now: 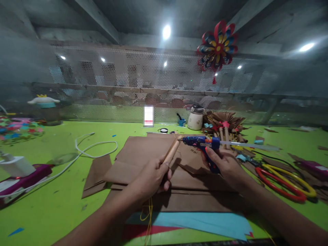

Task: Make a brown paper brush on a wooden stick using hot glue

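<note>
My left hand is closed around a tan rolled paper tube, which slants up and away from me. Wrapped round the grip of a dark blue hot glue gun is my right hand. The gun's nozzle touches or nearly touches the tube's far end; I cannot tell which. A clear glue stick sticks out of the gun's back. Under both hands lie stacked sheets of brown kraft paper. Yellow string hangs below my left hand.
Scissors with red and yellow handles lie at right. Pleated brown paper pieces and a white bottle stand behind. At left are a purple power strip, a white cable and coloured paper stars. Blue paper lies in front.
</note>
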`<state>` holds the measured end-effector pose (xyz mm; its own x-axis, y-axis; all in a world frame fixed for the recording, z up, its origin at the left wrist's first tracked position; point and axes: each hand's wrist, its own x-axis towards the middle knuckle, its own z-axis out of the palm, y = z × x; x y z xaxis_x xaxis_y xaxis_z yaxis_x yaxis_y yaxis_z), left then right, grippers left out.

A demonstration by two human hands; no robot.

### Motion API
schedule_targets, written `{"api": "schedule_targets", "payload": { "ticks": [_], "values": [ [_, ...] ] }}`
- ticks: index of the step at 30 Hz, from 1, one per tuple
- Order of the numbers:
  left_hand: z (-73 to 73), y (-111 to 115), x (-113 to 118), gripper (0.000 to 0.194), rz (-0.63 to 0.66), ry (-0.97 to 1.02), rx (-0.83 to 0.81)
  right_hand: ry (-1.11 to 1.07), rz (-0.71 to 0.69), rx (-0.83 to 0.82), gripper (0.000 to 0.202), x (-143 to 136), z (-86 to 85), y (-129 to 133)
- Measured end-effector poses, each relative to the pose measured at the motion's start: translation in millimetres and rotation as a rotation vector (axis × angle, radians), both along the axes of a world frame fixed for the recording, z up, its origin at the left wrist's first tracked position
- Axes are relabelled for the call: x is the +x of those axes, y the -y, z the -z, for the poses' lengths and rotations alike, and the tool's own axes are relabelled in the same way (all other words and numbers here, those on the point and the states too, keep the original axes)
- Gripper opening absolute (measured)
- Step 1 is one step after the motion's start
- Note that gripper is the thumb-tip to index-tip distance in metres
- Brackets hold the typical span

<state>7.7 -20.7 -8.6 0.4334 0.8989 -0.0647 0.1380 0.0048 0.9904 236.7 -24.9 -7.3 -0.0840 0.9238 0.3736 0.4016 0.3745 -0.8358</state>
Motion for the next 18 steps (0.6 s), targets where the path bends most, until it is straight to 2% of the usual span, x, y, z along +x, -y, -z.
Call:
{"api": "schedule_targets", "payload": {
  "ticks": [11, 18],
  "values": [
    [4.6, -5.8, -5.3, 0.021, -0.020, -0.031, 0.059, 0.062, -0.088, 0.009, 0.042, -6.5, 0.3, 9.5],
    [7.1, -4.2, -3.2, 0.017, -0.039, -0.024, 0.092, -0.026, -0.006, 0.018, 0.039, -0.5, 3.2, 0.5]
  ]
}}
